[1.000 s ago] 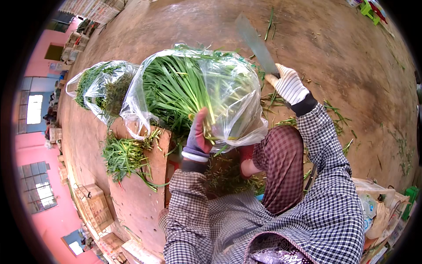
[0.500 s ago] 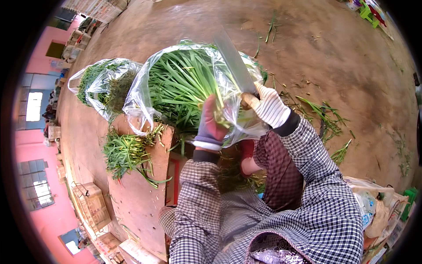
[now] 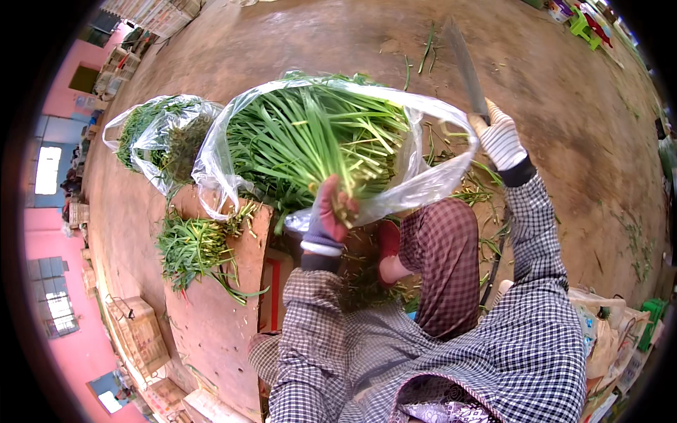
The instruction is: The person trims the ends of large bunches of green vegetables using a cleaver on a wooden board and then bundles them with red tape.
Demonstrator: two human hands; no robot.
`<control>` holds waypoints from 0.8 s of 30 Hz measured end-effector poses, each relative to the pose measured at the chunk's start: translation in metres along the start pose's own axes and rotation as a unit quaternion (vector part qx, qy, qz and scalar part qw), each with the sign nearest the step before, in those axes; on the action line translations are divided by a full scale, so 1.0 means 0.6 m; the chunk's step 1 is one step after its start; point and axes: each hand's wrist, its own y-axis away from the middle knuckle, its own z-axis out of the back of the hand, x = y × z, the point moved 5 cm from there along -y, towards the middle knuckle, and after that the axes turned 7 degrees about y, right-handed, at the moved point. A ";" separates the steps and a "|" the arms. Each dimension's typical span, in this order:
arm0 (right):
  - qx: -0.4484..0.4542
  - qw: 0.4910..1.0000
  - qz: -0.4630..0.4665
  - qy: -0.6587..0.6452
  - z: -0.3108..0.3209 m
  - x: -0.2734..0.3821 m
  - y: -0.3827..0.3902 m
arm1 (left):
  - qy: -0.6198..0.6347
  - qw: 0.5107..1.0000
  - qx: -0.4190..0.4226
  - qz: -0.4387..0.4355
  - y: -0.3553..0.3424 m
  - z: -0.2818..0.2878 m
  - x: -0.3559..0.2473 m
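My left hand [image 3: 331,211], in a purple and red glove, is closed on a bunch of long green leafy stems [image 3: 321,151] by their pale cut ends. The bunch lies over more greens [image 3: 264,134] in a big clear plastic bag [image 3: 430,194], now open at the top. My right hand [image 3: 497,137], in a striped white glove, grips a long, wide knife [image 3: 469,67] with its blade upward; the bag's rim is stretched out to this hand. Below my left hand's level, loose greens [image 3: 190,247] lie on a low wooden board [image 3: 211,338].
A second bag of greens [image 3: 162,141] lies to the left. Stalk scraps [image 3: 476,194] litter the concrete floor [image 3: 571,120] around my bent knee [image 3: 448,261]. Wooden crates [image 3: 141,338] stand along the pink wall at left; a green stool [image 3: 584,27] is far right; a white container [image 3: 606,331] is beside me.
My right hand moved left over the bag, then swung out to the right with the knife, drawing the plastic rim away and uncovering the greens. My left hand keeps hold of the bunch.
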 end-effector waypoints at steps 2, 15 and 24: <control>-0.029 0.991 0.012 0.130 0.030 -0.064 -0.010 | -0.009 0.993 -0.107 -0.044 0.023 0.030 -0.004; 0.047 0.987 0.152 -0.011 -0.143 0.193 0.059 | -0.049 0.996 -0.067 0.014 0.023 0.066 -0.020; 0.018 0.986 0.038 -0.162 -0.062 0.250 -0.007 | -0.097 0.993 -0.068 0.002 0.031 0.072 -0.030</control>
